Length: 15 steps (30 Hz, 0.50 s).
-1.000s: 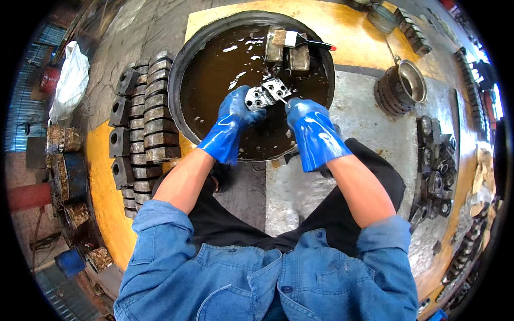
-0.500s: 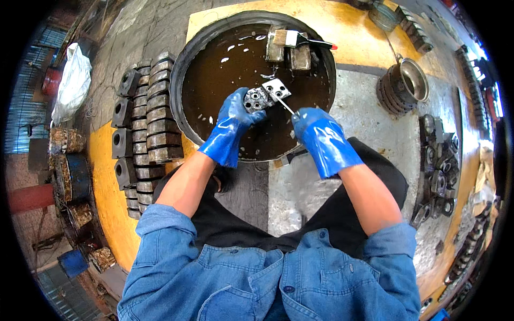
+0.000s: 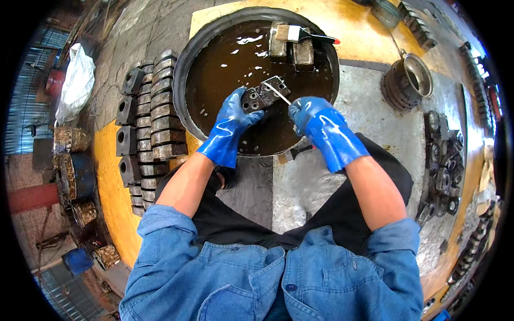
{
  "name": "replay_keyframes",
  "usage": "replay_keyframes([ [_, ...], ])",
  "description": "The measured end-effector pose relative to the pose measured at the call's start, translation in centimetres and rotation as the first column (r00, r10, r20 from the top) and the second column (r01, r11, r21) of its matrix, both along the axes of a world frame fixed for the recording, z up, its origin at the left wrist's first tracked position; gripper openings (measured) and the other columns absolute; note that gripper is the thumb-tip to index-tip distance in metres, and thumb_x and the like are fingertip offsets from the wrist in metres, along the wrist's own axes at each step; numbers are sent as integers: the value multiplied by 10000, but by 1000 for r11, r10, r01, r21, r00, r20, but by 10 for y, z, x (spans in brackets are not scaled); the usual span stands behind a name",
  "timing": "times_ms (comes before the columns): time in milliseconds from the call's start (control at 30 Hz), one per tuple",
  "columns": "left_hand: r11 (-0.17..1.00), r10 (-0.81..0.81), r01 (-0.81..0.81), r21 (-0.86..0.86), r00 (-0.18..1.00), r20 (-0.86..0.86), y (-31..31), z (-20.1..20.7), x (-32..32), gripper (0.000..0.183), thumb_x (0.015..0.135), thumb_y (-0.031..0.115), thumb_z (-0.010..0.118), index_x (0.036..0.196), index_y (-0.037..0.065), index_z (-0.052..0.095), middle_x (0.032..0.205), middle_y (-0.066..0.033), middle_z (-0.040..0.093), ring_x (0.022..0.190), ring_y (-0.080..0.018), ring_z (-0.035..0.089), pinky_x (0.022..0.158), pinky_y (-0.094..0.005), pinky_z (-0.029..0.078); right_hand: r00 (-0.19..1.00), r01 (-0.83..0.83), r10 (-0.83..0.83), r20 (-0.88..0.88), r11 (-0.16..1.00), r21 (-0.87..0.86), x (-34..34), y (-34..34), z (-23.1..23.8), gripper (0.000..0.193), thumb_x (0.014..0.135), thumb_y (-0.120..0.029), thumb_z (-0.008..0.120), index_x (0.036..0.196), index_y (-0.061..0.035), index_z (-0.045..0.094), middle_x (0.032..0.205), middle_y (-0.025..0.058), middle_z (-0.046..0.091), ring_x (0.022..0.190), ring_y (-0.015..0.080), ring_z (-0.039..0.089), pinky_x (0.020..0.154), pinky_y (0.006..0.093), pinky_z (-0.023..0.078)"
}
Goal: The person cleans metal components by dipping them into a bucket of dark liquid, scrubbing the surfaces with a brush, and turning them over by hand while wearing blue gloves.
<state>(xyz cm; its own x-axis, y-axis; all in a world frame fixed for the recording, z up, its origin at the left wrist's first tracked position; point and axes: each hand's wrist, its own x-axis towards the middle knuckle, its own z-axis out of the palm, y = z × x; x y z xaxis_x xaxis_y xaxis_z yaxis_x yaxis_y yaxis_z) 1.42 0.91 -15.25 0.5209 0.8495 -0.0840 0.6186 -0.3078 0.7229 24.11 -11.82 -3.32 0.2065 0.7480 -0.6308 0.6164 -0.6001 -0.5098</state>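
My left hand (image 3: 232,109), gloved in blue, has its thumb and fingers closed around the lower left end of a dark metal block (image 3: 262,96) with several round holes. My right hand (image 3: 311,115), in a matching glove, is curled tight around the near end of a thin pale rod (image 3: 278,93). The rod slants up and left, its far end at the block's upper right part; I cannot tell whether the tip sits in a hole or only rests on the face.

The block is held above the brown liquid (image 3: 211,75) in a wide black basin (image 3: 180,80). With the rod at it, I judge this piece to be partway through and not finished; how many holes are done, I cannot make out.

Beyond my fingers, a brush (image 3: 302,35) lies across 2 pale bricks (image 3: 303,55) inside the basin, touched by neither hand. Outside it on my left stand rows of metal blocks (image 3: 167,107); on my right, a metal pot (image 3: 395,90) and dark ring-ended parts (image 3: 441,179). Whether those are done or waiting, I cannot tell.
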Motion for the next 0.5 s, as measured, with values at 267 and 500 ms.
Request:
replay_keyframes([
  [267, 1000, -12, 12, 24, 1000, -21, -5, 19, 14, 986, 698, 399, 966, 1481, -26, 543, 1417, -246, 650, 1320, -375, 633, 1136, -429, 498, 963, -176, 176, 203, 984, -19, -10, 1, -18, 331, 1036, -365, 559, 1066, -118, 777, 936, 156, 779, 839, 349, 760, 784, 460, 598],
  [500, 1000, -9, 11, 27, 997, -71, -1, 16, 14, 970, 700, 397, 967, 1473, -14, 549, 1389, -251, 664, 1303, -383, 642, 1116, -429, 510, 991, -117, 118, 62, 993, -21, -11, 5, -14, 299, 1018, -325, 614, 1049, -76, 775, 897, 159, 780, 801, 305, 759, 761, 431, 592],
])
